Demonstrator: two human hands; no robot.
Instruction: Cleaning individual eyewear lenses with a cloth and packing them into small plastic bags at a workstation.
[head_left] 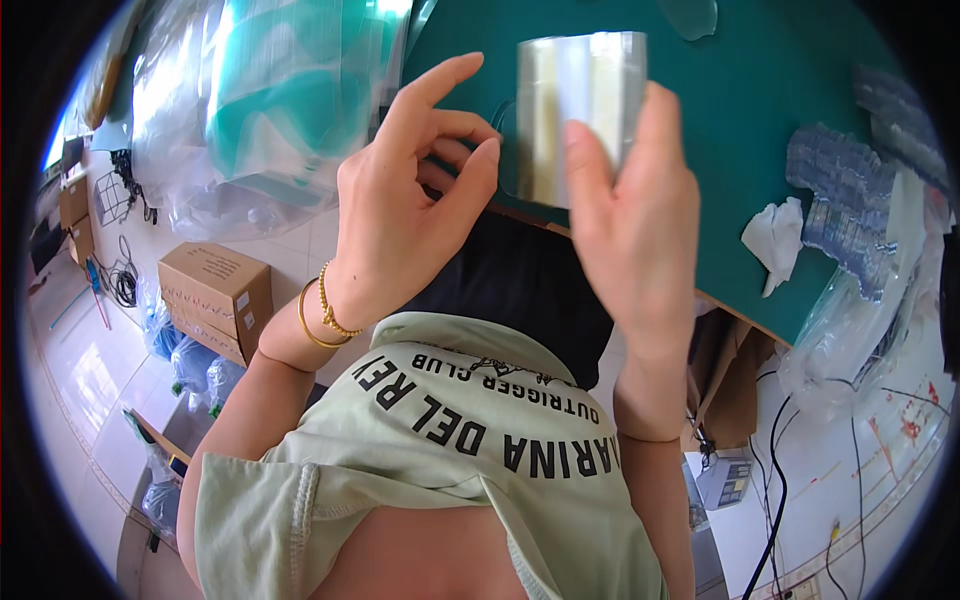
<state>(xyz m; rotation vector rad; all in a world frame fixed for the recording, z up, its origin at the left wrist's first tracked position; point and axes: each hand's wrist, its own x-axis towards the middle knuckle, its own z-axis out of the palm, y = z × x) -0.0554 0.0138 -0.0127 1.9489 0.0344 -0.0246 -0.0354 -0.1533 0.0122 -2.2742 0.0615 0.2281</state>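
Above the green table [760, 150], the right hand [635, 215] grips a shiny, smooth metal sheet [580, 110] curved like a cup, fingers clamped on its lower edge. Beside it, the left hand [415, 195] hovers with loosely curled fingers, holding nothing. Crumpled white paper [775, 240] and clear plastic bags [860, 330] lie right; a cardboard box [215, 295] sits on the floor.

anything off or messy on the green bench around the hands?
Minor clutter only. A crumpled white tissue lies loose on the green table, beside blue packs in a sagging clear bag at its right edge. The right hand holds the shiny metal sheet upright; the left hand pinches beside it. No damage visible.
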